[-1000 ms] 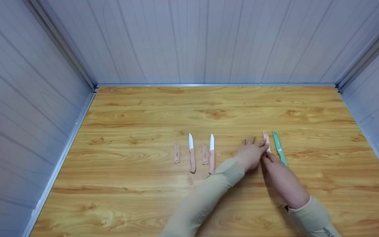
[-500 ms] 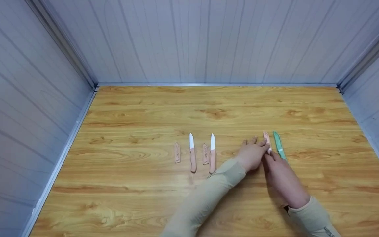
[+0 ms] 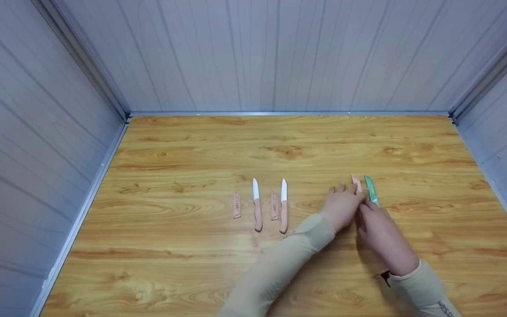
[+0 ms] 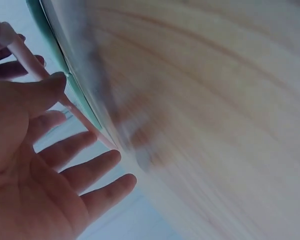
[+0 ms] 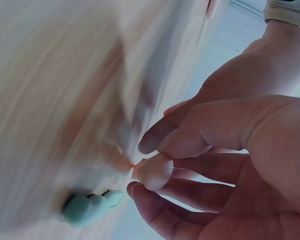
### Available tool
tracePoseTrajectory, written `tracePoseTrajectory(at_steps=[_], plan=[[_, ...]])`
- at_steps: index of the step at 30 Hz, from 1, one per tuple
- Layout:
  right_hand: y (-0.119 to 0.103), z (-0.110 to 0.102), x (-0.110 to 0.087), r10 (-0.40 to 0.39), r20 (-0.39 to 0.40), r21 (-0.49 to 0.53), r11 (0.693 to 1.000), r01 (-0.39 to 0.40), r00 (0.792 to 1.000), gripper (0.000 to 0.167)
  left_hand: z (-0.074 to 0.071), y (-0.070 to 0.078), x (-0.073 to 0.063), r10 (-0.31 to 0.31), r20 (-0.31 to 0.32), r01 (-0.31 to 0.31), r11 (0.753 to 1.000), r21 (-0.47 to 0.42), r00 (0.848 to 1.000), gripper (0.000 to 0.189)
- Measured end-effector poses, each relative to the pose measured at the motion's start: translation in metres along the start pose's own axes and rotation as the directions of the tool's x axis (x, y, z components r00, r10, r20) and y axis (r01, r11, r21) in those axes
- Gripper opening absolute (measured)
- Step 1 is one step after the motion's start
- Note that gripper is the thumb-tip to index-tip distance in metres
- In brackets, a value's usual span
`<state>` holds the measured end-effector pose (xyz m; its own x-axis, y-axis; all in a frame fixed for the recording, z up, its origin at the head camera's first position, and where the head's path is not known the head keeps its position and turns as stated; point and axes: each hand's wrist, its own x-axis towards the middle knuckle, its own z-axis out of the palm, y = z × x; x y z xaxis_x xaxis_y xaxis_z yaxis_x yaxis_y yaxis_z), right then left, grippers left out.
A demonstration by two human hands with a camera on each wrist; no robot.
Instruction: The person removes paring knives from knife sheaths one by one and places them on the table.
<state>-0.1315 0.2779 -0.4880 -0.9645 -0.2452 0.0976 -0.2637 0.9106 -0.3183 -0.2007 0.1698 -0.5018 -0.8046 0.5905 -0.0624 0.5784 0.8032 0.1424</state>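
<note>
My left hand (image 3: 343,207) pinches the pink-sheathed paring knife (image 3: 355,179) between thumb and finger, its other fingers spread in the left wrist view. At the near end, my right hand (image 3: 383,233) grips the same knife's pink handle (image 5: 156,172) with thumb and fingertips. Both hands hold it close over the table, fingers almost meeting, and they hide much of it in the head view. Just to its right lies a green paring knife (image 3: 370,187) in a green sheath, its handle hidden behind my right hand in the head view.
Left of the hands lie two bare paring knives, a left one (image 3: 258,213) and a right one (image 3: 284,215), with white blades and pink handles. A pink sheath (image 3: 236,204) and another sheath (image 3: 274,207) lie beside them. Pale panel walls (image 3: 253,57) enclose the wooden table (image 3: 192,154).
Both hands have shifted slightly right with the pink-sheathed knife, nearer the green one. My right hand now covers more of the green knife's handle. The other knives and sheaths stay put.
</note>
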Motion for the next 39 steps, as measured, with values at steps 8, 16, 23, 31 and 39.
tracePoseTrajectory(at_steps=[8, 16, 23, 31, 39], plan=[[-0.001, 0.000, -0.002, -0.020, -0.019, 0.008, 1.000, 0.020, 1.000, 0.037, 0.005, 0.007, 0.004, -0.008, -0.088, 0.016, 0.996, 0.087, 0.996, 0.032], [-0.007, -0.003, -0.003, -0.066, -0.059, 0.010, 0.998, 0.067, 0.996, 0.032, 0.002, 0.003, 0.003, -0.013, -0.119, 0.031, 0.988, 0.153, 0.993, 0.030], [-0.012, -0.006, -0.007, -0.112, -0.134, -0.040, 0.993, 0.108, 0.985, 0.039, -0.008, 0.001, 0.001, -0.031, -0.160, 0.060, 0.982, 0.182, 0.987, 0.025], [-0.017, -0.012, -0.011, -0.053, -0.110, -0.009, 0.999, 0.053, 0.993, 0.050, -0.018, -0.002, -0.002, -0.041, -0.160, 0.068, 0.983, 0.168, 0.986, 0.027], [-0.021, -0.014, -0.011, -0.086, -0.169, -0.006, 0.996, 0.086, 0.982, 0.056, -0.030, -0.014, -0.012, -0.025, -0.171, 0.055, 0.984, 0.169, 0.985, 0.032]])
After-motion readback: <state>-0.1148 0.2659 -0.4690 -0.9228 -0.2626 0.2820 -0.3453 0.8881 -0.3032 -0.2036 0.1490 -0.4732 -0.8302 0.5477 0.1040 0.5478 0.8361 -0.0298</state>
